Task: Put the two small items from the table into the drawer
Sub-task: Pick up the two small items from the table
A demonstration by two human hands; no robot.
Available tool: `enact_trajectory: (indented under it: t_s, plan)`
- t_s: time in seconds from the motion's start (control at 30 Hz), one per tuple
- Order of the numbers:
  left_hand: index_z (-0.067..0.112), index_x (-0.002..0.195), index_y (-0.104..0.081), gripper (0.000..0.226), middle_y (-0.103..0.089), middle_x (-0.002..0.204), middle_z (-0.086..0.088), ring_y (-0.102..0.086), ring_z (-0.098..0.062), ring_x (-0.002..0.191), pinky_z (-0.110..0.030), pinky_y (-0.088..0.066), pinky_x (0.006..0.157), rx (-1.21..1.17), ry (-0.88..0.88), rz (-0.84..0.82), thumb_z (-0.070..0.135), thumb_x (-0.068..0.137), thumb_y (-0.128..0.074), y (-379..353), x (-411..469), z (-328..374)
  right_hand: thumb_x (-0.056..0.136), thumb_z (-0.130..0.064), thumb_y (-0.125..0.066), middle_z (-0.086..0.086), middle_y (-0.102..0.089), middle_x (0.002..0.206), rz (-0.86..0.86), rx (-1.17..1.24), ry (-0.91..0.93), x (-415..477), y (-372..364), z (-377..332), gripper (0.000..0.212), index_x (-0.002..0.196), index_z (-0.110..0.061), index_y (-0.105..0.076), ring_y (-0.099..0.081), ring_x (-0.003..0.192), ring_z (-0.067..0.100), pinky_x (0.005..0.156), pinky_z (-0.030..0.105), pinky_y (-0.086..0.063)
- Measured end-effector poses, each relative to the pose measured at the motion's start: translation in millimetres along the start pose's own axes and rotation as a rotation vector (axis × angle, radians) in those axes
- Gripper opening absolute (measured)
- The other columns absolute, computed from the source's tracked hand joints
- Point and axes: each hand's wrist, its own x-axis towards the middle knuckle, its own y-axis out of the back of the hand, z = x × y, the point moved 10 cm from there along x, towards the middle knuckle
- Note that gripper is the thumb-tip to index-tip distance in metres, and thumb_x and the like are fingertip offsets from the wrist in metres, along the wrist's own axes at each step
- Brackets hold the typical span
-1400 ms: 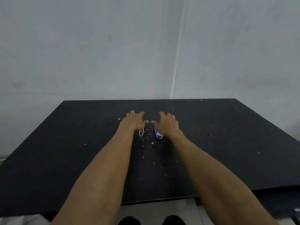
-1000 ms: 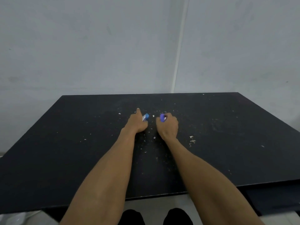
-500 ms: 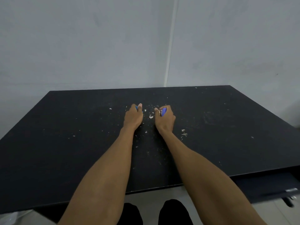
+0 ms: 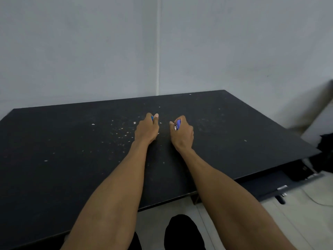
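My left hand [image 4: 146, 129] is closed over a small light-blue item [image 4: 152, 118]; only a sliver of it shows between thumb and fingers. My right hand [image 4: 182, 134] is closed on a small purple-blue item [image 4: 177, 124] with a white and metal end that sticks out near the thumb. Both fists hover just above the middle of the black table [image 4: 72, 141], a short gap apart. A dark drawer [image 4: 266, 184] stands pulled out under the table's front right edge, with a metal handle [image 4: 282, 188] on its front.
White crumbs and flecks [image 4: 122, 134] are scattered over the tabletop. A grey wall stands behind the table. A dark object [image 4: 326, 150] lies on the floor at far right, and a thin cable [image 4: 317, 201] runs near the drawer. My dark shoes [image 4: 183, 233] show below the table edge.
Both hands closed on the two small items and lifted them off the table. The view has swung to the right, so the open drawer now shows more fully at lower right.
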Motion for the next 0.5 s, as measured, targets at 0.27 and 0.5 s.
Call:
enact_trajectory:
  t_s: [0.27, 0.5]
  plan:
    - [0.017, 0.092, -0.044, 0.032, -0.053, 0.066, 0.003, -0.053, -0.019, 0.058, -0.034, -0.038, 0.054, 0.110, -0.287, 0.044, 0.043, 0.102, -0.029, -67, -33, 109, 0.096, -0.029, -0.055, 0.000, -0.055, 0.067, 0.265, -0.159, -0.078, 1, 134, 70, 0.019, 0.087, -0.013, -0.049, -0.051, 0.057, 0.016, 0.056, 0.037, -0.049]
    - [0.016, 0.090, -0.042, 0.030, -0.052, 0.067, 0.000, -0.050, -0.019, 0.054, -0.031, -0.035, 0.050, 0.101, -0.430, 0.018, 0.041, 0.102, -0.030, -112, -69, 182, 0.096, -0.027, -0.051, -0.004, -0.044, 0.062, 0.539, -0.283, -0.257, -26, 258, 137, 0.020, 0.084, -0.017, -0.039, -0.045, 0.058, 0.022, 0.055, 0.030, -0.031]
